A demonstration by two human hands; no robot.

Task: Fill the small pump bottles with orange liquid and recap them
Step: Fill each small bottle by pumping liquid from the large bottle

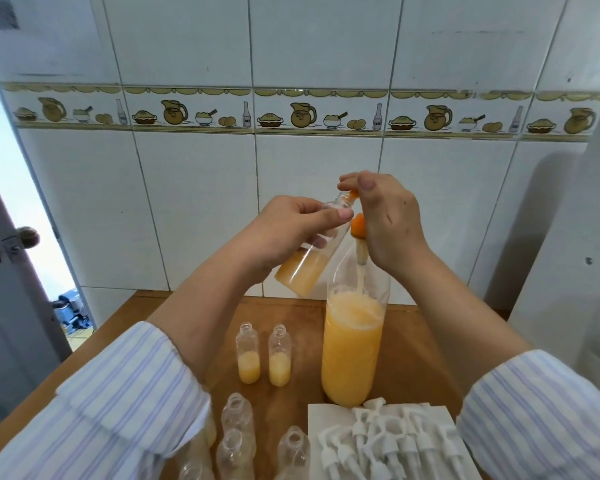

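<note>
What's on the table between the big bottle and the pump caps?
Nothing. In the head view, the big bottle stands right at the napkin holding the pump caps.

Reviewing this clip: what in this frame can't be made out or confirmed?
- Head view: the pump top on the large bottle is mostly hidden by the right hand.
- The held small bottle has its middle covered by the left hand.
- The empty bottles at bottom left are cut off by the frame edge and a sleeve.
- The white pump caps overlap, so their count is unclear.

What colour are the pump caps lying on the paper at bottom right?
White: the pump caps match the white paper under them, best seen in the head view.
</note>
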